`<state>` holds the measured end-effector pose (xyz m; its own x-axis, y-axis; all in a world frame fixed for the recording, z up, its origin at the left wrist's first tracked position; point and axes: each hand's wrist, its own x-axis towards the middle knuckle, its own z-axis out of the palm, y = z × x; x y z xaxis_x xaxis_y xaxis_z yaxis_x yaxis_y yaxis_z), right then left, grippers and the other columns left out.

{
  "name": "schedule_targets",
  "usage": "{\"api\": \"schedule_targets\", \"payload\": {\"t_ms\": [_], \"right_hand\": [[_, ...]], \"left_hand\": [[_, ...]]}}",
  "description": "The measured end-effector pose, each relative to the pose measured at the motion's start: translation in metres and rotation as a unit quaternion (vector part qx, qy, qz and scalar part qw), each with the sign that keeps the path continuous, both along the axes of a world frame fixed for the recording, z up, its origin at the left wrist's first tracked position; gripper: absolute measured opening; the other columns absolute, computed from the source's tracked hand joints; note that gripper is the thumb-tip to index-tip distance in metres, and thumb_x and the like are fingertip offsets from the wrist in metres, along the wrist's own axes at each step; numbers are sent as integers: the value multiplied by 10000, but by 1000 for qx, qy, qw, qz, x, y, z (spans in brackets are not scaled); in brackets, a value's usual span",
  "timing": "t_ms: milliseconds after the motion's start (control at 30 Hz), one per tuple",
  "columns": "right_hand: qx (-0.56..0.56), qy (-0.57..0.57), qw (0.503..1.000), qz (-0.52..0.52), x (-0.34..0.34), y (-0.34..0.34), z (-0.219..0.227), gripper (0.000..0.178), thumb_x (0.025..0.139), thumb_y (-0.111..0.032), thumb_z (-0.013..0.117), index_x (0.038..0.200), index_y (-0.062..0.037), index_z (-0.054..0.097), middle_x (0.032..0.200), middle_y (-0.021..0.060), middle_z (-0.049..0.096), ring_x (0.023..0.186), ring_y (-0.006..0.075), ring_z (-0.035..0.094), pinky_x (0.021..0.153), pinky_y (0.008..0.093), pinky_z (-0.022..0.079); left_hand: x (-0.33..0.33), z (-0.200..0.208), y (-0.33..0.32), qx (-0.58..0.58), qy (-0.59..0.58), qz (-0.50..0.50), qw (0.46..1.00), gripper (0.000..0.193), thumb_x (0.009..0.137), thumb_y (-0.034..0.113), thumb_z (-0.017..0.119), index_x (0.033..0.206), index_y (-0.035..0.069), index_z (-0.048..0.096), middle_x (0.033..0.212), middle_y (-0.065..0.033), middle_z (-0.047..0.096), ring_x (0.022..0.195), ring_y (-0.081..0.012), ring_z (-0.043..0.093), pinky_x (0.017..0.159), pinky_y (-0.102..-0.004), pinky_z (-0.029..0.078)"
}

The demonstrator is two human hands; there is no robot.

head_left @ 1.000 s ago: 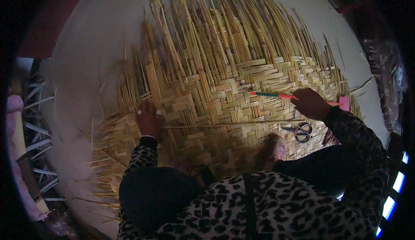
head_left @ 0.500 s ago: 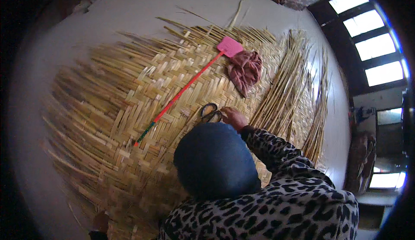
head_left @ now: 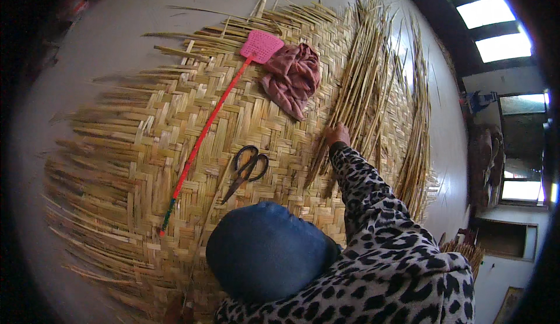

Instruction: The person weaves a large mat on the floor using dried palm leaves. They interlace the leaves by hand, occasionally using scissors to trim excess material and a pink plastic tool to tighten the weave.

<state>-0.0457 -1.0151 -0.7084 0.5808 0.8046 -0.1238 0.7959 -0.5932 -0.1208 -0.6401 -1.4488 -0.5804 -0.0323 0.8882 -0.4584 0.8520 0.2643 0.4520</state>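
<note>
My right hand reaches out to the left edge of a bundle of long, thin reed strips lying on a woven mat. Its fingers are closed around some strips, partly hidden by the back of the hand. Black-handled scissors lie on the mat in front of my blue-clad knee, apart from either hand. My left hand is a dim shape low at the bottom edge, near the mat; its fingers cannot be made out.
A pink fly swatter with a red handle lies slantwise across the mat. Beside its head rests a crumpled mauve cloth. Another bundle of strips lies farther right. Loose strip ends fringe the mat's left side.
My right hand has left the scissors' handles and moved right to the strips. The scissors now lie fully in sight. My left hand shows nearer my knee, and the whole view has shifted.
</note>
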Motion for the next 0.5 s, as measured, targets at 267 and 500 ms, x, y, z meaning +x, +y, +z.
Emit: {"api": "schedule_targets", "payload": {"t_ms": [267, 500], "right_hand": [[-148, 60, 986, -41, 22, 35, -6, 271, 889, -209, 624, 1023, 25, 604, 929, 184, 638, 834, 317, 653, 728, 416, 543], [159, 519, 822, -171, 34, 24, -21, 251, 911, -113, 585, 1080, 58, 511, 767, 163, 613, 641, 260, 640, 541, 393, 555]], "left_hand": [[18, 25, 47, -37, -13, 66, 997, 656, 929, 561, 462, 1268, 8, 555, 1186, -232, 598, 1058, -370, 600, 888, -502, 503], [-8, 0, 31, 24, -62, 67, 996, 514, 947, 413, 516, 1252, 3, 563, 1152, -216, 615, 1036, -355, 610, 864, -465, 518]]}}
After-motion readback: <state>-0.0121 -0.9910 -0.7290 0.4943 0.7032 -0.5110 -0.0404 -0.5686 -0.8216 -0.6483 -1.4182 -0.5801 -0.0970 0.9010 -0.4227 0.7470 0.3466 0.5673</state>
